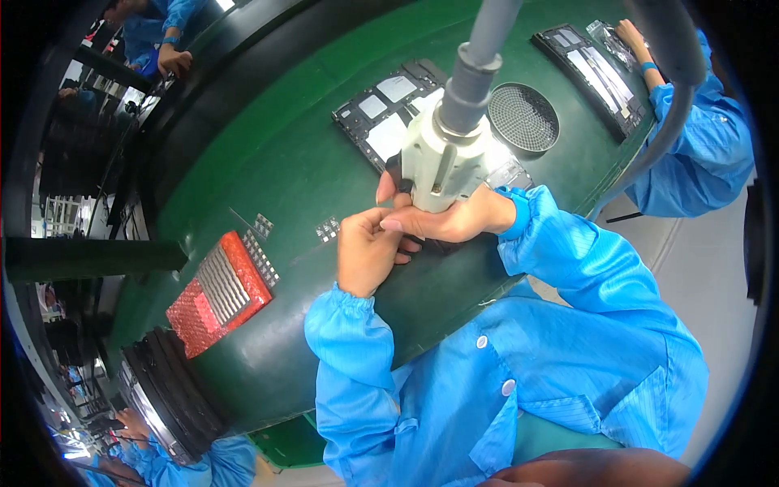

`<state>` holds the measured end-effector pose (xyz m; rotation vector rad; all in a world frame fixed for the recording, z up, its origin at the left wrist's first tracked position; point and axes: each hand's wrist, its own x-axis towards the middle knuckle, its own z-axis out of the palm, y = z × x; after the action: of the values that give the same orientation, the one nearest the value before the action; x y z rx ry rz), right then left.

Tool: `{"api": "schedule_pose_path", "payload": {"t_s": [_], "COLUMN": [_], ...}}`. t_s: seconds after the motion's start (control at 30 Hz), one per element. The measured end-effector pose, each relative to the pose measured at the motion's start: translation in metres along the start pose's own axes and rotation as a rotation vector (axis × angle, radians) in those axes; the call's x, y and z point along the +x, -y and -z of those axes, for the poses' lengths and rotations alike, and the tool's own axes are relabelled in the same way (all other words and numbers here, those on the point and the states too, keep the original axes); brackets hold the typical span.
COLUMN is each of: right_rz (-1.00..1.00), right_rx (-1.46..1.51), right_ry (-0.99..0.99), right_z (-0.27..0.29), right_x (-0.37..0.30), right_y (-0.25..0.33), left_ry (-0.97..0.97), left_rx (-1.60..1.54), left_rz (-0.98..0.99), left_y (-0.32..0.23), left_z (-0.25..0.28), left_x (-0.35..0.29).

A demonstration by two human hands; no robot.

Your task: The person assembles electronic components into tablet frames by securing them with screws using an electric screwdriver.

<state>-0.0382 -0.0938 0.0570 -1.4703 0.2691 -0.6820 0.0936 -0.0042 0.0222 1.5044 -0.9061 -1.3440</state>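
A white nozzle-like fixture [442,162] on a grey tube [484,36] hangs in front of my hands and covers part of them. My right hand [458,221] is closed at its lower end, thumb pointing left; I cannot tell whether it grips the fixture or something behind it. Fingertips and a dark piece show at the fixture's left side. My left hand [365,252] is closed against the right thumb, fingers curled, and what they pinch is hidden. Behind the fixture lies an opened black laptop chassis [379,109] with silvery panels.
On the green table [243,174] lie red bubble wrap [195,321] bearing rows of metallic strips, and small part sheets [327,230]. A round mesh-patterned dish [524,118] and another opened chassis [588,77] stand at the right. Black stacked cases [174,390] stand lower left. Co-workers in blue sit nearby.
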Motion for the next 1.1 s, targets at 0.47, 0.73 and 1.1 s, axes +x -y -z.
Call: {"api": "schedule_pose_path", "payload": {"t_s": [0.47,0.73,1.1], "right_rz": [0.315,0.171,0.136], "right_rx": [0.004,0.091,0.046], "right_ry": [-0.357,-0.267,-0.168], "right_z": [0.064,0.056,0.069], "right_x": [0.005,0.001,0.01], "right_y": [0.027,0.012,0.0], "left_ry": [-0.257,-0.566,-0.699], "left_rx": [1.093,1.263,1.34], "left_rz": [-0.969,-0.655,-1.345], "left_y": [0.012,-0.027,-0.26], "left_z": [-0.068,0.063,0.06], "left_x": [-0.002,0.136,0.074]}}
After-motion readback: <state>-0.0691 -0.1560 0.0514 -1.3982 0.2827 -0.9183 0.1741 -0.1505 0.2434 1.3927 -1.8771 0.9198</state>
